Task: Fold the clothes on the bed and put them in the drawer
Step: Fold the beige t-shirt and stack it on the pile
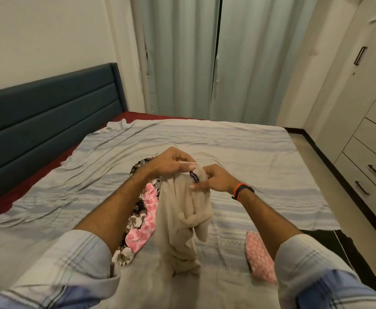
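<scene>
A beige garment (180, 221) hangs from both my hands over the middle of the bed, its lower end bunched on the sheet. My left hand (169, 162) pinches its top edge on the left. My right hand (213, 179) grips the same edge beside a small dark label. Behind the garment lies a heap of patterned clothes (142, 224), pink squares and a brown-and-white print. A folded pink dotted cloth (260, 257) rests on the bed near my right forearm.
The bed carries a grey-blue striped sheet (249, 152) over a red mattress, with a dark teal headboard (48, 112) at left. Closed drawers (370, 170) with dark handles stand along the right wall across a narrow floor strip. Curtains (205, 59) hang behind the bed.
</scene>
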The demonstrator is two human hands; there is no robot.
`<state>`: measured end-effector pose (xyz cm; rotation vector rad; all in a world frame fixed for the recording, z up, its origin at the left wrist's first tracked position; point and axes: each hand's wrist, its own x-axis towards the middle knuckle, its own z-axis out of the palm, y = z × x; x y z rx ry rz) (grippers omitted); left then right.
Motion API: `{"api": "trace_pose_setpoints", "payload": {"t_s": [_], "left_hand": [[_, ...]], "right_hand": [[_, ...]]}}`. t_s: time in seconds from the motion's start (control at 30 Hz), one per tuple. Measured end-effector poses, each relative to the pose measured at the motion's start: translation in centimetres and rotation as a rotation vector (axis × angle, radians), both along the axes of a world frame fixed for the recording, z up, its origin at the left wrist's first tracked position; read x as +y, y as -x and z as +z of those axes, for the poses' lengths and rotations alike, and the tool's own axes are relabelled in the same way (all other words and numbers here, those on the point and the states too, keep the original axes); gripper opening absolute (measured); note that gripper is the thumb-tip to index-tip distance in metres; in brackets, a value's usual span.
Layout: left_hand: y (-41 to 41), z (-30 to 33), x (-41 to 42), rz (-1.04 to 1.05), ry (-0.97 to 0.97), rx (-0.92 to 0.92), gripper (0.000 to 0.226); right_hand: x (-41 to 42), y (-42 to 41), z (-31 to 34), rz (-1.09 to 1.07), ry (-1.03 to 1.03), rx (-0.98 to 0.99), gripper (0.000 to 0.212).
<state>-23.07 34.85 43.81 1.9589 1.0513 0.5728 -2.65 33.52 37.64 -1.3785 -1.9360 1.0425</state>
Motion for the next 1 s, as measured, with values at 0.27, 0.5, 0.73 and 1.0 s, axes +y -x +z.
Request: {"api": "trace_pose_setpoints", "payload": {"t_s": [0.27, 0.5, 0.73, 1.0], "left_hand": [[2.6, -1.1, -0.6, 0.443, -0.231, 0.33, 0.027], [6.5, -1.4, -1.0, 0.693, -0.387, 0.579, 0.021], [7.0, -2.4, -2.2, 0.868, -0.135, 0.545, 0.017], [6.3, -1.7, -1.8, 0.924, 0.057, -0.028, 0.02]], "right_hand": [[0.4, 0.1, -1.4, -0.209, -0.022, -0.417, 0.017], [0.3, -2.0, -0.9, -0.431, -0.008, -0.376, 0.018], [0.1, -1.2, 4.0, -0.558, -0.128, -0.398, 0.023], [0.0, -1.6, 5.2, -0.515, 0.099, -0.348, 0.013]]}}
